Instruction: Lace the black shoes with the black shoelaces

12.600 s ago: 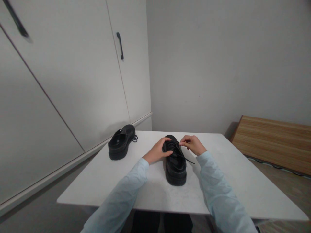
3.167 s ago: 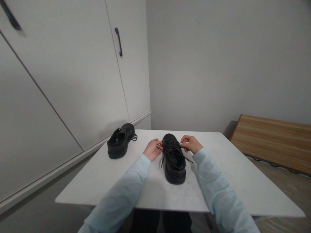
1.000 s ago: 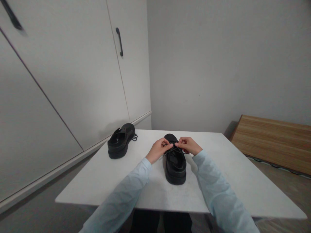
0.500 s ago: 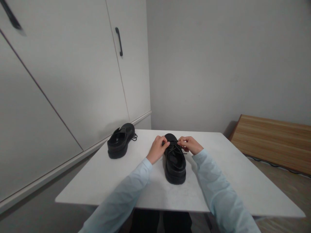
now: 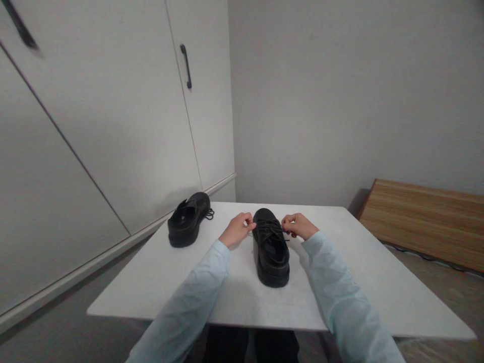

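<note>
A black lace-up shoe (image 5: 273,269) stands upright on the white table (image 5: 242,307), its toe pointing away from me. Dark laces (image 5: 270,228) cross its front. At the shoe's left side, my left hand (image 5: 238,228) is pinched closed on the lace. My right hand (image 5: 298,226), on the other side, also has its fingers closed on the lace. The fine lace between the fingertips is hard to see. Farther left rests a second black shoe (image 5: 183,236), with lace loops hanging from its right side; neither hand touches it.
White cabinet doors (image 5: 143,111) with dark handles (image 5: 186,65) rise along the table's left side. A grey wall (image 5: 340,101) stands behind. Beyond the table's right edge is a wood-grain panel (image 5: 423,217).
My hands have moved apart: the left one shifted left, off the shoe's top, and the right one slightly right. The lacing between them is now more exposed. Both shoes stay put.
</note>
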Tool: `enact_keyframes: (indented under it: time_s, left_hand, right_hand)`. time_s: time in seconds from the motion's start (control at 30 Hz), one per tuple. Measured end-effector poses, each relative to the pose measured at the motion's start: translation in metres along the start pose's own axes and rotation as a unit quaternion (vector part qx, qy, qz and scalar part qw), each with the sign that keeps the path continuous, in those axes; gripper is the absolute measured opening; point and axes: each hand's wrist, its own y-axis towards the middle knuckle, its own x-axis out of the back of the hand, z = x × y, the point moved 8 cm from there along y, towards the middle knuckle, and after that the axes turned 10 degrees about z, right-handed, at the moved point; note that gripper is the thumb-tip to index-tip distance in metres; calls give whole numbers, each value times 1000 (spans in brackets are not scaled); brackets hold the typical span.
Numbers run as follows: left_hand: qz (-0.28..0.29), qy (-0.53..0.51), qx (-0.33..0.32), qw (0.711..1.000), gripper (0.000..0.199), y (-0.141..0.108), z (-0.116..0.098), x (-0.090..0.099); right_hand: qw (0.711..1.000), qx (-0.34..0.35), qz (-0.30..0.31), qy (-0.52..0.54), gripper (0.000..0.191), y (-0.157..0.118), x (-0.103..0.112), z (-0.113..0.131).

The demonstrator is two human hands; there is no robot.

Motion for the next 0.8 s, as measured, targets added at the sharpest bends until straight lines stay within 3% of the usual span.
enact_keyframes:
  time_s: [0.1,0.3,0.53,0.8]
  left_hand:
    - [47,-15,28,998,15,0,7,-6]
    - [90,-70,62,992,15,-2,16,-11]
    - [101,-88,109,985,15,-5,22,-13]
    - [73,-63,89,991,16,-4,19,-13]
  right_hand:
    - [1000,-21,-1,-14,19,0,-1,-2]
    - [999,-43,-9,-26,18,2,0,-7]
    - [997,-70,-5,-40,15,3,1,-13]
    - [996,-87,18,-15,14,2,-3,-15]
